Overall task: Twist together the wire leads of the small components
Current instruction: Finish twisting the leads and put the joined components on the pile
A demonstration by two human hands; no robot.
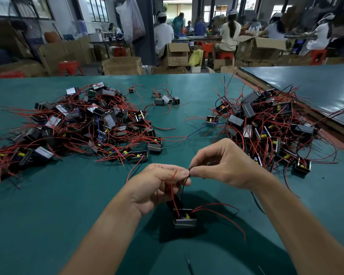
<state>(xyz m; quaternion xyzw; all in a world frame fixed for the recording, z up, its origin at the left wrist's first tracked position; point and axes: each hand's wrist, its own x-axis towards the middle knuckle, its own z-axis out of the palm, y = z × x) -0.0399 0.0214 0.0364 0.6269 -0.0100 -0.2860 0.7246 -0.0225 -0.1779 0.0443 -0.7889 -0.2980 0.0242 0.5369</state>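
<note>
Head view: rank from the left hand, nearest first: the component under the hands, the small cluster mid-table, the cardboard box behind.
1. Component, just below the left hand.
2. Small cluster, far centre of the table.
3. Cardboard box, beyond the table's far edge.

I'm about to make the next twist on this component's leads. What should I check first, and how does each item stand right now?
1. Left hand grips the held leads: ok.
2. Right hand pinches their tips: ok.
3. Component is below the hands and apart from the left pile and right pile: ok.
4. All leads gathered: not ok; loose red leads trail to the component's right.
5. Tips lined up or already twisted: cannot tell, the fingers hide them.
6. Component resting on the table or hanging: cannot tell.
</note>
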